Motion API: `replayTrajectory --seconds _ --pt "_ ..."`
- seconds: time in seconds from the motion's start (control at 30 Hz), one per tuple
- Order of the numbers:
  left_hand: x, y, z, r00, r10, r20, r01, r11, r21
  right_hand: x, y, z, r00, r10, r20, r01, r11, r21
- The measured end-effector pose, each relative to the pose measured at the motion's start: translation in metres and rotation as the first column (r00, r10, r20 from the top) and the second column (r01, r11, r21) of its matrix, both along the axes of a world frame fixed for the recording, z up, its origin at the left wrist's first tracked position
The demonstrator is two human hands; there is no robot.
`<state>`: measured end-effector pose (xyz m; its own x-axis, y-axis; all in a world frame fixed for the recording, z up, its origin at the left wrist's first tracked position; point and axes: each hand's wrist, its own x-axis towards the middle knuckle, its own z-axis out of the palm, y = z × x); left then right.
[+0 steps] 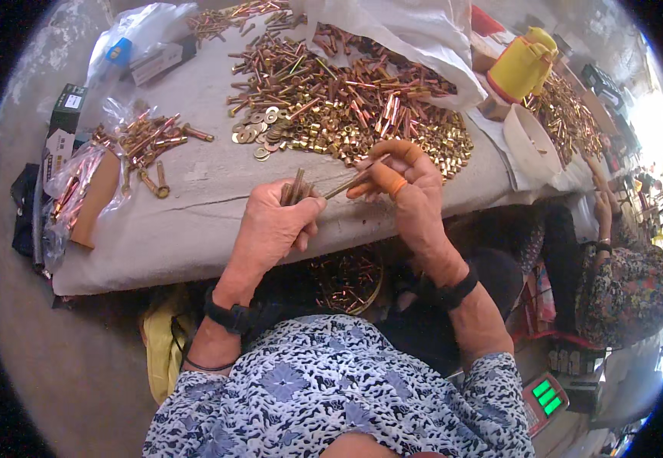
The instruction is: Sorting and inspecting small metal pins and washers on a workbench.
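My left hand (273, 221) is closed round several brass-coloured bolts (299, 185), whose shanks stick up past the fingers. My right hand (417, 200), with orange covers on its thumb and finger, pinches a slim threaded bolt (340, 185). This bolt slants between the two hands, and its lower end meets my left thumb. Just beyond the hands lies a heap of small gold nuts or sleeves (331, 140). Flat round washers (249, 134) are gathered at its left side. Behind them, loose bolts (289, 72) spread over the cloth-covered table (202, 221).
Finished-looking bolts (150, 141) lie at left beside a plastic bag (79, 183) with cardboard. A white sack (415, 34) covers part of the pile. At right stand a yellow jug (516, 69) and a white bowl (530, 141). Another person (625, 290) sits at right. Below the edge is a bucket (350, 278).
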<state>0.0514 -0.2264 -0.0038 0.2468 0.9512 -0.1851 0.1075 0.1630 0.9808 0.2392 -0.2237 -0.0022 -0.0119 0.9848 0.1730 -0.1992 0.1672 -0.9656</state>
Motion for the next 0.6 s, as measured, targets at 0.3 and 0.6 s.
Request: replayTrajectory --seconds 0.3,0.6 --pt "-0.001 -0.002 0.004 0.998 -0.051 0.033 0.05 0.998 0.036 -0.002 -0.009 -0.004 0.829 0.127 0.545 -0.174 0.984 0.035" --pt "0.001 0.002 0.002 0.998 -0.005 0.058 0.007 1.0 -0.029 0.021 0.015 -0.024 0.554 -0.436 0.709 0.121 0.885 0.45"
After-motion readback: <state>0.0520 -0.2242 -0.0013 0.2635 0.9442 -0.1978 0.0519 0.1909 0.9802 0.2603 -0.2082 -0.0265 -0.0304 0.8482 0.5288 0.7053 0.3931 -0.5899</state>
